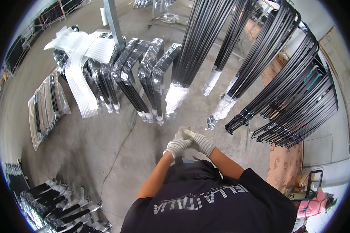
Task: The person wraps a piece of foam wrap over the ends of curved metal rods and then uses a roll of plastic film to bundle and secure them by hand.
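My left hand and my right hand, both in whitish knit gloves, meet in front of my body. Their fingers are closed and pressed together, the right against the left. Anything between them is hidden. Just beyond hangs a bundle of black metal tubes, its lower end wrapped in white film. To its right, another black tube bundle ends in clear and white wrapping. Neither hand touches these bundles.
Bent black tubes in clear film hang at left, near white foam sheeting and a grey post. Curved unwrapped tubes hang at right. A wrapped flat pack and more wrapped tubes lie left, patterned cardboard right.
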`<state>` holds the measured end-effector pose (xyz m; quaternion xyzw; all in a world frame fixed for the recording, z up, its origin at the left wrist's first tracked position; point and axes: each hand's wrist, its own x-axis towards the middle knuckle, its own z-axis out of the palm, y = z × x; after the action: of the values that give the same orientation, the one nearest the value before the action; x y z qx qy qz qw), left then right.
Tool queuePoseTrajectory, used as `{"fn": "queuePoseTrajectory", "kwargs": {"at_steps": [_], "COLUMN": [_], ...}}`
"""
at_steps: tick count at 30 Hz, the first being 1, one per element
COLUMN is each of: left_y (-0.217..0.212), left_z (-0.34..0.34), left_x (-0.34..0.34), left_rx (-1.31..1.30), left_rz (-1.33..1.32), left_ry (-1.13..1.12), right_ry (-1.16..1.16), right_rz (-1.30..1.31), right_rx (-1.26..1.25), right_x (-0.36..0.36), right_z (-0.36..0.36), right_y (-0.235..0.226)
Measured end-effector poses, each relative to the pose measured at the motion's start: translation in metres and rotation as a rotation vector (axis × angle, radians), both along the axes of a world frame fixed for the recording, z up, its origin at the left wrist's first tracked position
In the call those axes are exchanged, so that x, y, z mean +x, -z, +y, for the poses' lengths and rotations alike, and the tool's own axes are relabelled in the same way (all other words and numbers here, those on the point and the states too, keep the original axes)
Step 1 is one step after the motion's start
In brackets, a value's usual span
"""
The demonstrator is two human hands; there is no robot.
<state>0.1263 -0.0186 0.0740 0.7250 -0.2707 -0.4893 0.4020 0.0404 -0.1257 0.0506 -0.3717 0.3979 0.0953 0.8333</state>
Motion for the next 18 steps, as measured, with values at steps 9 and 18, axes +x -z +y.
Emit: {"fn": "queuePoseTrajectory", "kwargs": {"at_steps": [9, 18], "left_y": [-0.118, -0.3], "left_z": [0.026, 0.118], "left_x": [0.011, 0.019], "left_rx": [-0.696, -1.055], "left_rz": [-0.09, -1.52], "left_ry": [-0.073, 0.267], "right_ry": [0.589, 0.259], "right_rz": [-0.218, -0.059], "right_rx": [-0.052, -0.609], "right_x": [-0.026, -0.086], "right_z": [-0.019, -0.016], "right_y": [-0.027, -0.105]}}
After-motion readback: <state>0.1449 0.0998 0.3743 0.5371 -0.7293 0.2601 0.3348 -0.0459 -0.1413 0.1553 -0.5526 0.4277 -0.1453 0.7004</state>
